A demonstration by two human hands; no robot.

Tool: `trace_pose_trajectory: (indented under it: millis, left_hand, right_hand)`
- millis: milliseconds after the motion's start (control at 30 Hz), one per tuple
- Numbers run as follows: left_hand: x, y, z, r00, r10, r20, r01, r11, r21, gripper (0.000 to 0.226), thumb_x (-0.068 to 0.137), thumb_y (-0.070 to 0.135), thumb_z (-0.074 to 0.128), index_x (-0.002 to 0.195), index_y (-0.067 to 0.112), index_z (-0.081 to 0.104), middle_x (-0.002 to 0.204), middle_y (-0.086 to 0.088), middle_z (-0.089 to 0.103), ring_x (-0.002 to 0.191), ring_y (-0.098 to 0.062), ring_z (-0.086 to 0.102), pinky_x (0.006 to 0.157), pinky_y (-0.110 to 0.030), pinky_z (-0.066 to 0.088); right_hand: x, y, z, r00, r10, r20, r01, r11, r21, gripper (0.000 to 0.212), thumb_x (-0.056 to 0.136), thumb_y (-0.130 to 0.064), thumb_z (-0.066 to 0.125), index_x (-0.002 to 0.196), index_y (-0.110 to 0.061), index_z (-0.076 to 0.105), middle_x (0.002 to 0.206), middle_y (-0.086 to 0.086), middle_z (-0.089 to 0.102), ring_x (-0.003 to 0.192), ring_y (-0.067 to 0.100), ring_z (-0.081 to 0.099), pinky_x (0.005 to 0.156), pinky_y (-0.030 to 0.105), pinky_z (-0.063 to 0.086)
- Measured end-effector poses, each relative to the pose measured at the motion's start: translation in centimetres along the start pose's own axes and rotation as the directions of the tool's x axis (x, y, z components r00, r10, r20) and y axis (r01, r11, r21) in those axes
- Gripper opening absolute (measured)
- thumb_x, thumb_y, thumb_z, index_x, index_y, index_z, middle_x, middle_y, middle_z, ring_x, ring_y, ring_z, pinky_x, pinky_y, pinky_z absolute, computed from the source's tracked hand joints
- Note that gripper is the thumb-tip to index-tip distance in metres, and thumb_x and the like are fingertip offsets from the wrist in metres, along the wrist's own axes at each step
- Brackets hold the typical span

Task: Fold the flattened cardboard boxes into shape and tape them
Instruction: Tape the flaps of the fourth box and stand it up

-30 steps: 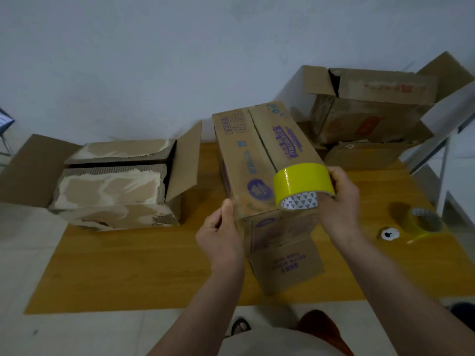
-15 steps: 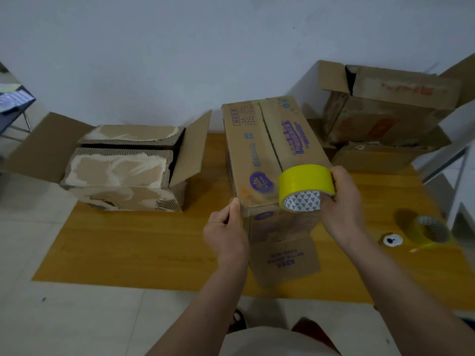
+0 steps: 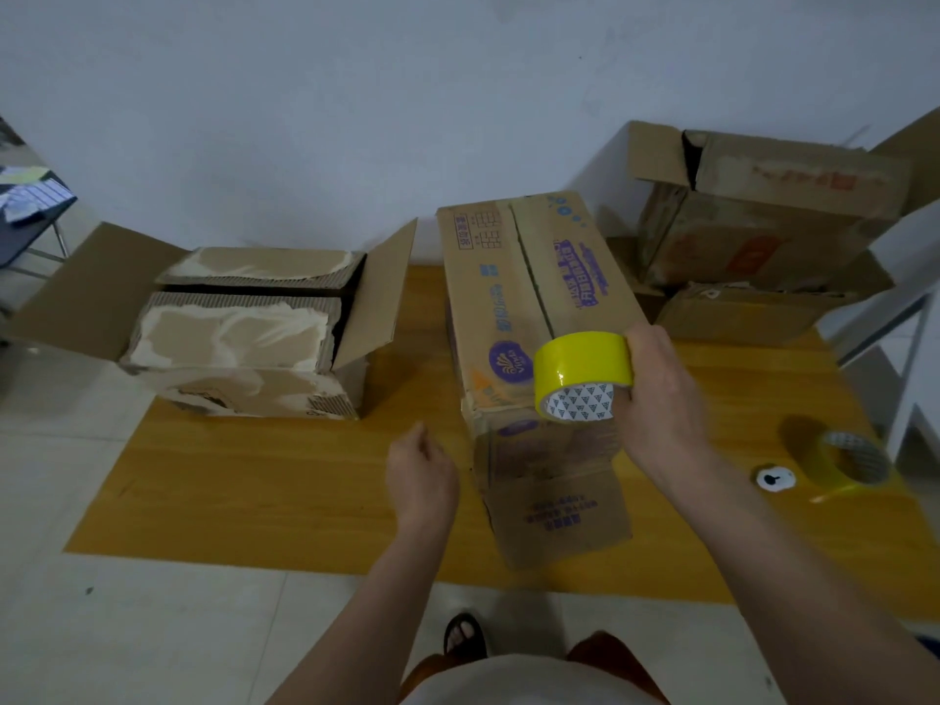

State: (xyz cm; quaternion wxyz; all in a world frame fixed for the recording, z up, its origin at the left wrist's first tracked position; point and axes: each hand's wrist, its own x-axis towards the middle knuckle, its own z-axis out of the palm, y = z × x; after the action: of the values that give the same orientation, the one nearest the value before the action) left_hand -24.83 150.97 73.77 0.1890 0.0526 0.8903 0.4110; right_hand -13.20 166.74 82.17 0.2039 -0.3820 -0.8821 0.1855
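A tall brown cardboard box (image 3: 513,307) with purple print stands on the yellow wooden board (image 3: 264,480), its top flaps closed and one front flap hanging down. My right hand (image 3: 661,399) grips a roll of yellow tape (image 3: 580,368) against the box's near top edge. My left hand (image 3: 419,475) hovers just left of the box with loosely curled fingers, touching nothing.
An open box (image 3: 239,333) with torn flaps sits at the left of the board. Other boxes (image 3: 763,221) are stacked at the back right by the wall. A second tape roll (image 3: 849,463) and a small white disc (image 3: 774,479) lie at the right. A white frame (image 3: 910,318) stands at the far right.
My left hand has let go of the box's near left corner and dropped back toward me. The right hand still holds the tape roll at the box's edge. The camera shifted slightly.
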Motion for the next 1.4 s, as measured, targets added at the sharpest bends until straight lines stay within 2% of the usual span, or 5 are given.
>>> trace_pose_trajectory:
  millis: [167, 300, 433, 1033, 1400]
  left_hand:
    - [-1.9, 2.8, 0.1, 0.693, 0.721, -0.01, -0.719, 0.692, 0.063, 0.05, 0.1, 0.02, 0.033, 0.149, 0.01, 0.032, 0.149, 0.002, 0.039, 0.141, -0.007, 0.027, 0.117, -0.026, 0.022]
    - [-0.9, 1.3, 1.6, 0.572, 0.812, 0.118, -0.813, 0.541, 0.215, 0.054, 0.097, 0.021, 0.031, 0.146, -0.001, 0.035, 0.147, -0.015, 0.044, 0.143, -0.018, 0.029, 0.118, -0.044, 0.025]
    - [-0.2, 0.8, 2.0, 0.515, 0.844, 0.152, -0.842, 0.464, 0.276, 0.058, 0.092, 0.02, 0.037, 0.144, -0.005, 0.037, 0.149, -0.018, 0.041, 0.143, -0.027, 0.03, 0.119, -0.043, 0.019]
    - [-0.2, 0.7, 2.0, 0.51, 0.831, 0.223, -0.785, 0.343, 0.517, 0.09, 0.074, 0.027, 0.077, 0.144, -0.003, 0.029, 0.148, -0.022, 0.04, 0.142, -0.032, 0.031, 0.117, -0.047, 0.026]
    - [-3.0, 3.1, 3.2, 0.559, 0.773, 0.299, -0.702, 0.25, 0.666, 0.086, 0.071, 0.039, 0.067, 0.143, -0.001, 0.04, 0.15, -0.029, 0.033, 0.142, -0.04, 0.028, 0.118, -0.053, 0.019]
  right_hand:
    - [0.2, 0.1, 0.0, 1.0, 0.007, 0.0, -0.007, 1.0, 0.011, 0.032, 0.081, 0.006, 0.061, 0.105, -0.01, 0.048, 0.104, 0.005, 0.045, 0.08, 0.018, 0.043, 0.06, 0.028, 0.029]
    - [0.5, 1.0, 0.4, 0.999, 0.027, 0.029, -0.029, 0.998, 0.058, 0.033, 0.083, 0.003, 0.062, 0.11, -0.008, 0.049, 0.107, 0.004, 0.043, 0.083, 0.017, 0.043, 0.056, 0.022, 0.027]
    - [0.5, 1.3, 1.1, 0.976, 0.192, 0.099, -0.213, 0.779, 0.59, 0.034, 0.081, 0.008, 0.061, 0.104, -0.015, 0.054, 0.099, -0.002, 0.057, 0.091, 0.013, 0.055, 0.064, 0.012, 0.043]
    - [0.5, 4.3, -0.5, 0.998, 0.036, 0.05, -0.049, 0.957, 0.285, 0.031, 0.084, 0.011, 0.053, 0.105, -0.011, 0.05, 0.086, 0.003, 0.053, 0.071, 0.01, 0.048, 0.051, 0.021, 0.03]
    - [1.0, 3.9, 1.2, 0.976, 0.208, 0.06, -0.212, 0.866, 0.453, 0.031, 0.087, 0.009, 0.047, 0.111, -0.006, 0.059, 0.092, 0.01, 0.061, 0.081, 0.023, 0.057, 0.055, 0.024, 0.036]
